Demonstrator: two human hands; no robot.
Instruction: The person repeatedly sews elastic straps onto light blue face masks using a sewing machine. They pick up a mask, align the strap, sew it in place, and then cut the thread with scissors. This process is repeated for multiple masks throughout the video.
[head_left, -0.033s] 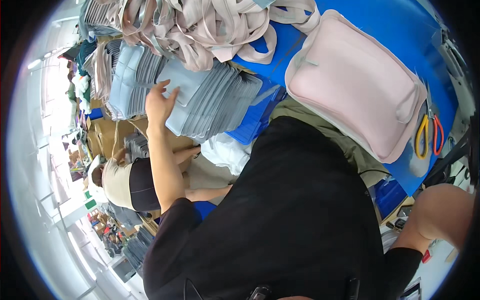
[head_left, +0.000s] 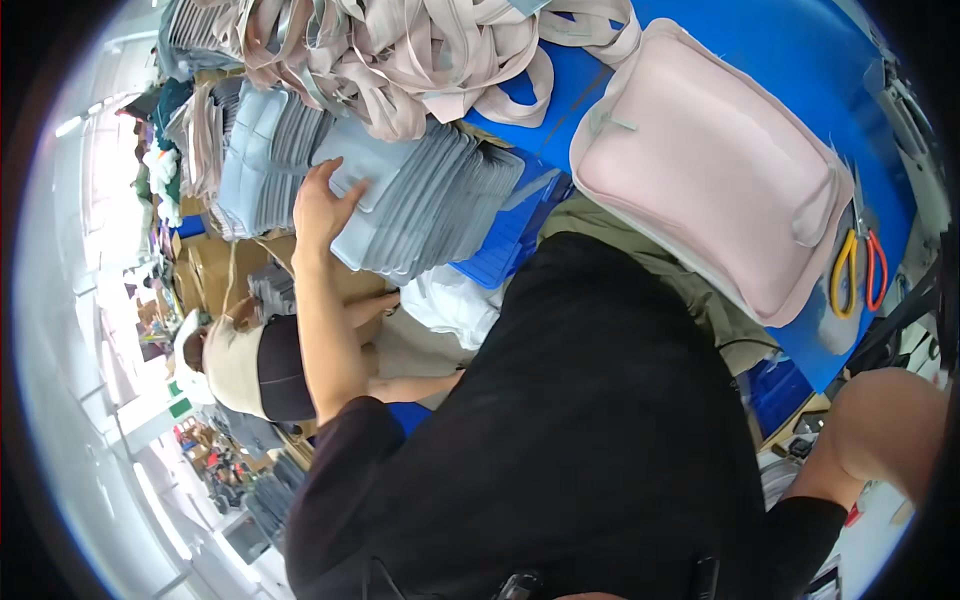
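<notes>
My left hand (head_left: 322,207) reaches out to a stack of grey-blue flat fabric panels (head_left: 425,205), with rounded corners. Its thumb and fingers are apart, at the panel nearest the hand; whether the fingertips touch it I cannot tell. Nothing shows in its grip. Of my right arm only the bent elbow (head_left: 890,425) appears at the right edge, and the hand is out of sight. A pink, padded, box-shaped fabric piece (head_left: 715,165) with raised seam edges lies on the blue table (head_left: 800,50). By its right end rest scissors (head_left: 848,275) with one yellow and one red handle.
Tangled pink zipper tape (head_left: 420,50) is heaped at the table's far side. More folded grey-blue panels (head_left: 262,160) stand left of the stack. A blue crate (head_left: 510,235), a white bag (head_left: 452,305) and olive cloth (head_left: 640,245) lie nearer. Another person (head_left: 240,365) bends at the left.
My left hand has shifted very slightly to the right, and its thumb sits a little lower over the panels. The things on the table have not moved.
</notes>
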